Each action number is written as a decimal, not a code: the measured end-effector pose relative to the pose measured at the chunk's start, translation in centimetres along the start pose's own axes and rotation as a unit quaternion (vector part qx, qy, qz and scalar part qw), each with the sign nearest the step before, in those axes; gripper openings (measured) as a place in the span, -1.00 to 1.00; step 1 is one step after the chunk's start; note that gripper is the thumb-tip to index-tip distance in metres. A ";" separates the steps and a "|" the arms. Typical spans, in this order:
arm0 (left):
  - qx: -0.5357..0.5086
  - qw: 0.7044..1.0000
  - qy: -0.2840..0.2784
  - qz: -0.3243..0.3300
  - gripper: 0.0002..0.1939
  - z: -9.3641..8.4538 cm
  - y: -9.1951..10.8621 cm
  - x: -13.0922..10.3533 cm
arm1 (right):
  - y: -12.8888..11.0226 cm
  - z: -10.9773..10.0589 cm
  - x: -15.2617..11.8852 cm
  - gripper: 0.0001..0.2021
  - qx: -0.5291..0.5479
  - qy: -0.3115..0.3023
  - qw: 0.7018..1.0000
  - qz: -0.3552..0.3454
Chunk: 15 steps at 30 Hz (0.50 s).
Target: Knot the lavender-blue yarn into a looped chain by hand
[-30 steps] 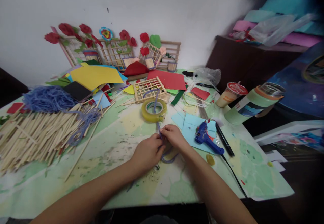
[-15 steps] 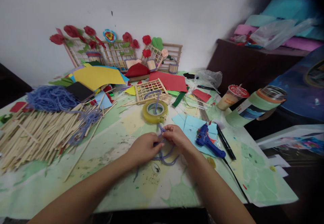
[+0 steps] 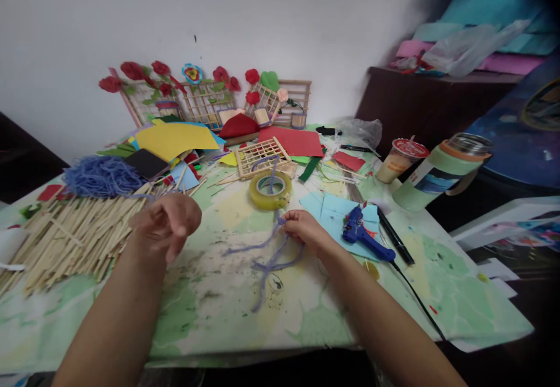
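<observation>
Near the middle of the worktop (image 3: 210, 293), as the head camera shows it, the right hand (image 3: 301, 227) pinches purple yarn (image 3: 266, 268) between thumb and fingertips. Loose ends of the yarn trail below and to the left of that hand, crossing one another on the cloth. Just beyond the fingertips lies a roll of yellow tape (image 3: 266, 202); a purple strand shows through its hole and reaches the small wooden lattice (image 3: 263, 157) behind.

Over the right-hand end of the pile of thin sticks (image 3: 74, 241), the left hand (image 3: 168, 220) is raised, its fingers loosely curled and parted. Behind the pile sits a tangled purple heap (image 3: 100, 177).

To the right of the right hand, a blue glue gun (image 3: 365, 237) rests on light-blue paper (image 3: 330, 212), with a black marker (image 3: 396, 236) just beside it. Farther back stand a lidded cup (image 3: 398, 162) and a green bottle (image 3: 437, 174), the latter appearing tilted.
</observation>
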<state>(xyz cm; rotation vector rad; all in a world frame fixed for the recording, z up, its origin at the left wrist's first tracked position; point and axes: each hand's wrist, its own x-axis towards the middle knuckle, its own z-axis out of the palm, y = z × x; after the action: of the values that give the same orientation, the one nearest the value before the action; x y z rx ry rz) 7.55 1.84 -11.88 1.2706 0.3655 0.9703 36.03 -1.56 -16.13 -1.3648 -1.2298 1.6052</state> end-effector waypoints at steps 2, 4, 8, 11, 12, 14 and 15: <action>0.025 1.000 0.011 -0.014 -0.71 0.8 -1.0 1.3 | 0.1 0.0 0.0 -0.89 -0.002 -0.001 1.000 -0.009; 0.022 0.981 0.150 -0.120 -0.79 2.9 -2.8 3.1 | 0.2 0.0 0.0 -0.89 -0.004 -0.002 1.000 -0.012; -0.033 0.934 0.218 -0.282 -0.94 7.2 -7.0 5.2 | 0.4 0.2 -0.1 -0.88 -0.003 -0.010 1.000 -0.015; -0.080 0.935 0.160 -0.308 -0.91 8.4 -8.9 4.8 | 0.7 0.4 0.0 -0.87 -0.006 -0.019 1.000 -0.022; -0.080 0.938 0.146 -0.304 -0.90 8.4 -9.2 4.6 | 0.8 0.4 0.1 -0.86 -0.008 -0.019 1.000 -0.023; -0.071 0.943 0.135 -0.295 -0.91 8.4 -9.7 4.2 | 1.1 0.4 0.3 -0.85 -0.017 -0.024 0.999 -0.029; -0.061 0.945 0.135 -0.293 -0.91 8.4 -9.9 4.1 | 1.3 0.4 0.5 -0.85 -0.022 -0.030 0.999 -0.031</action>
<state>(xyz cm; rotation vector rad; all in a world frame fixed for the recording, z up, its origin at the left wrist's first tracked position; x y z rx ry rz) 19.85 -0.13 -17.32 0.8356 0.8321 0.6381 35.63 -1.64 -17.47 -1.3011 -1.3377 1.5944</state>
